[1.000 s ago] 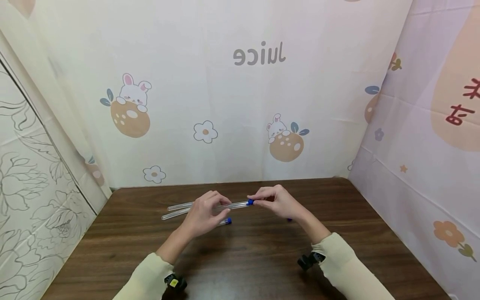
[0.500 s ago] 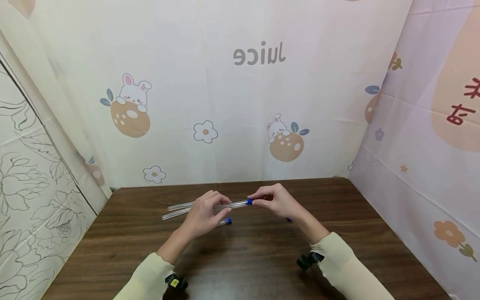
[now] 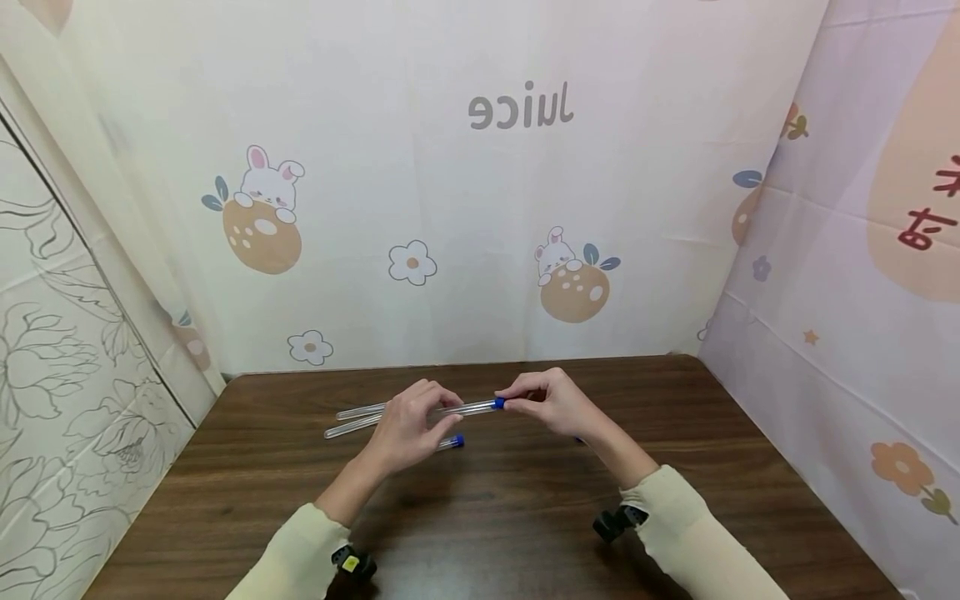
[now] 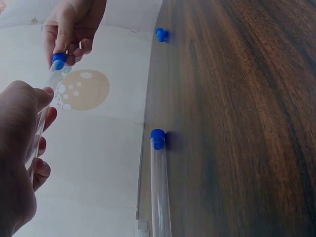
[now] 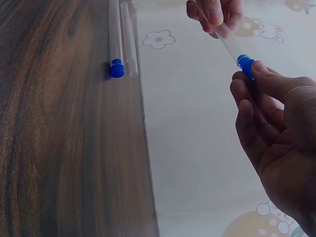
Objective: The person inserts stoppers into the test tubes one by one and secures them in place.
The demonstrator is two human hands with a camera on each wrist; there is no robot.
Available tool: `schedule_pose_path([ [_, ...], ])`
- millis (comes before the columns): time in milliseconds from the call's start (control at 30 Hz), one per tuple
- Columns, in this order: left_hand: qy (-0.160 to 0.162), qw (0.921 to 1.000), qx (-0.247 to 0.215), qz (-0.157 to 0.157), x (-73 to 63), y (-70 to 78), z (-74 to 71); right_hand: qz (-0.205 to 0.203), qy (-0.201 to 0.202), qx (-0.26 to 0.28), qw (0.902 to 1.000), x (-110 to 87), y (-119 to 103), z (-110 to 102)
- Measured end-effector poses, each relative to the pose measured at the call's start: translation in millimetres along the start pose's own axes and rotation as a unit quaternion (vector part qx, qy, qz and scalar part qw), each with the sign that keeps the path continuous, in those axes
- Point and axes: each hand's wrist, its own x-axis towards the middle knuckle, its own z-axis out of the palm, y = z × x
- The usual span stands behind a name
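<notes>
My left hand (image 3: 408, 427) grips a clear test tube (image 3: 471, 409), raised and almost level over the table. At its mouth my right hand (image 3: 555, 404) pinches a blue stopper (image 3: 499, 403) between thumb and fingertips. The right wrist view has the stopper's narrower part right at the tube's opening. Below the hands lies a second tube (image 4: 160, 192), with a blue stopper (image 4: 158, 136) in its end. Beside that is another tube (image 5: 129, 44), no stopper showing on its near end. Left of my left hand, two rounded clear tube ends appear in the head view; the hand hides parts of the tubes.
A loose blue stopper (image 4: 161, 34) lies on the brown wooden table (image 3: 480, 517), mostly behind my right wrist in the head view. Printed cloth curtains (image 3: 450, 183) stand along the table's back and right edges.
Both hands stay almost in place, holding the tube and the stopper at its mouth. The whole head view shifts very slightly.
</notes>
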Motion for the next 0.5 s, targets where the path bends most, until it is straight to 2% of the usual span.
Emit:
schedule_pose_path([
  [500,-0.013,0.9997,-0.014,-0.017,-1.7,2.0,0.4,0.021,-0.014,-0.01,0.9996,-1.0,0.4,-1.6],
])
